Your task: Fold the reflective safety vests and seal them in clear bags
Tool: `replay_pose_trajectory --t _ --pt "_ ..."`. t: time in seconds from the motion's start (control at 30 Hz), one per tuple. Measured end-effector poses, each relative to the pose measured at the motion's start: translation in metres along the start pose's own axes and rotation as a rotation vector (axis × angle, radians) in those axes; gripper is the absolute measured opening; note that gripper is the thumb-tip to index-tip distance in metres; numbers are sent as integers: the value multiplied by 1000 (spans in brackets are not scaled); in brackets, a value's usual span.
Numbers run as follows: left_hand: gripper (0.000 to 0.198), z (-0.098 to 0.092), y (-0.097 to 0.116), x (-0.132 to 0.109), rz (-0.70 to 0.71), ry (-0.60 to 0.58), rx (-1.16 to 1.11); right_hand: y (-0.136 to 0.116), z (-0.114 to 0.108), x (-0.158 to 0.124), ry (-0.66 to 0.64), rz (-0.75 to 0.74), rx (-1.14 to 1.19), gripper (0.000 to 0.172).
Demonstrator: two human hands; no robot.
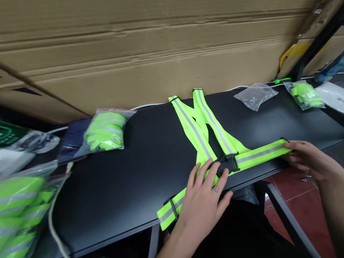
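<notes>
A neon-yellow harness point(199, 132) with grey reflective stripes lies spread on the black table point(139, 172). Its two upper straps reach toward the cardboard at the back. My left hand point(205, 193) rests with fingers spread over the harness beside the black buckle point(227, 165), its fingertips touching the strap and buckle. At the right, my right hand point(309, 157) pinches the end of the waist strap point(260, 154) between thumb and fingers. The other waist strap end, with a black slider point(172, 209), lies at the front edge left of my left hand.
Bagged neon bundles lie at the left point(106, 130), the near left point(21, 208) and the far right point(306, 94). A clear plastic bag point(256, 96) lies near the back. A cardboard wall point(150, 71) stands behind, and a white cable point(55, 211) crosses the left side.
</notes>
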State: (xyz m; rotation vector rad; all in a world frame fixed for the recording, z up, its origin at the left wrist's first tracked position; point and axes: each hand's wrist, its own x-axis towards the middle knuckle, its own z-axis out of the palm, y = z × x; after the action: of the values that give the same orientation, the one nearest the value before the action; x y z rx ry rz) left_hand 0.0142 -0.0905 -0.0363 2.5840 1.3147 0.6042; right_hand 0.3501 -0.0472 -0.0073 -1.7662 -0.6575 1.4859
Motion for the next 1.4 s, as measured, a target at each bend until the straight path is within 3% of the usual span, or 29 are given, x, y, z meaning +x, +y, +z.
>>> replay_pose_trajectory --t 0.17,0.3,0.53,0.77,0.9,1.0,1.1,1.17,1.27,1.33,1.4 --pt "37 0 1 1 17 -16 7 -7 2 8 18 7 17 49" --pt "38 -1 1 1 26 -41 14 -4 18 12 188 -181 44 53" --pt "37 -1 2 2 13 -39 11 19 56 6 788 -603 -278 43" --pt "46 -1 13 1 9 -43 60 24 92 -13 823 -692 7 40" --pt "50 2 13 -1 34 -64 58 25 124 -33 935 -938 -44 29" --pt "48 2 11 -1 33 -63 2 38 153 -43 828 -1210 -299 30" --pt "45 2 8 -2 30 -41 -105 60 171 -43 593 -1395 -533 41" --pt "42 3 5 -5 19 9 -219 74 174 -40 412 -1476 -553 46" --pt "38 3 1 -9 -21 233 -465 85 170 -36 185 -1547 -611 51" --pt "36 -6 -2 -14 -46 373 -554 86 167 -37 124 -1537 -727 49" --pt "33 -21 -5 -21 -45 401 -494 85 165 -42 104 -1498 -852 45"
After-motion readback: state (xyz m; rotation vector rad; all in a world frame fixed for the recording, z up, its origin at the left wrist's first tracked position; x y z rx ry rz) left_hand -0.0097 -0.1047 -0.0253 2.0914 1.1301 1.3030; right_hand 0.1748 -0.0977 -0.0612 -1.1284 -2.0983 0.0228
